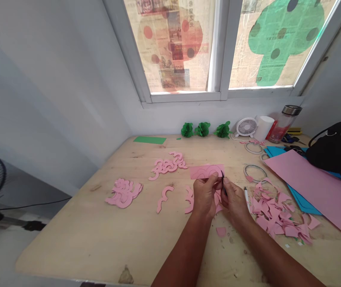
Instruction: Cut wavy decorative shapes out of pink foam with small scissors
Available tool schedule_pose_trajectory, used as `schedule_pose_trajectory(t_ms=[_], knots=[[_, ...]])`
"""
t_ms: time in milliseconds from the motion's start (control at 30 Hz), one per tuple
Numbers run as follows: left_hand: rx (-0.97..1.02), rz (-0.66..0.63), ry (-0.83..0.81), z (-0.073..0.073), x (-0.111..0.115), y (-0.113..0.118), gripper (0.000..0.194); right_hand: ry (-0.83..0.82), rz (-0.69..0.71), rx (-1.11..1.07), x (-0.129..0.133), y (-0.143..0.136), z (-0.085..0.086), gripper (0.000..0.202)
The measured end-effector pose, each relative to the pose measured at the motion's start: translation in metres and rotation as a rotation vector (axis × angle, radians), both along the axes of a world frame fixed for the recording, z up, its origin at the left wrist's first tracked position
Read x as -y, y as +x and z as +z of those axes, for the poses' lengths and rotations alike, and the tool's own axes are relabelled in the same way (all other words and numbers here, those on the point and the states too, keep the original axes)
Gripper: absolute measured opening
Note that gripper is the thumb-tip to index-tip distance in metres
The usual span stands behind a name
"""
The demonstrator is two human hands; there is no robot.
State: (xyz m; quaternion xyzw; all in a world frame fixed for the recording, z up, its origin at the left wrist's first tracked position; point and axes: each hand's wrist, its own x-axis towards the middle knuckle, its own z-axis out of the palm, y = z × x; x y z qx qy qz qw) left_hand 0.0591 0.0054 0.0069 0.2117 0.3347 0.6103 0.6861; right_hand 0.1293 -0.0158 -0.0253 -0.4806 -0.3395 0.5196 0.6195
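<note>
My left hand (205,195) pinches the lower edge of a pink paper strip (198,172) with curved outlines drawn on it. Closed round dark-handled scissors (224,187), my right hand (234,200) is close beside it. The blades meet the strip's right end. Beneath and left of my hands lies a wavy pink cutout (189,200), partly hidden. Another wavy cutout (165,198) is farther left, with a stack of cutouts (124,193) beyond it. A loose group of scalloped cutouts (168,165) lies farther back.
Pink scraps (275,211) are heaped right of my hands, beside a white pen (246,198). Large pink paper (314,187) overlaps blue sheets (300,197). Green paper ornaments (202,129), a small fan (246,127) and a glass bottle (284,124) stand along the wall.
</note>
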Motion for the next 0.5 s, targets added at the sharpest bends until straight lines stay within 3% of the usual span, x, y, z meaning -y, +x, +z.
schedule_pose_trajectory(t_ms=[233,500], knots=[[-0.186,-0.062,0.125,0.004,0.0,-0.008,0.03,-0.002,0.012,0.038,0.002,0.0,0.001,0.038],[-0.22,-0.12,0.178,0.004,-0.002,-0.013,0.028,0.005,0.031,0.036,0.002,0.001,0.0,0.038]])
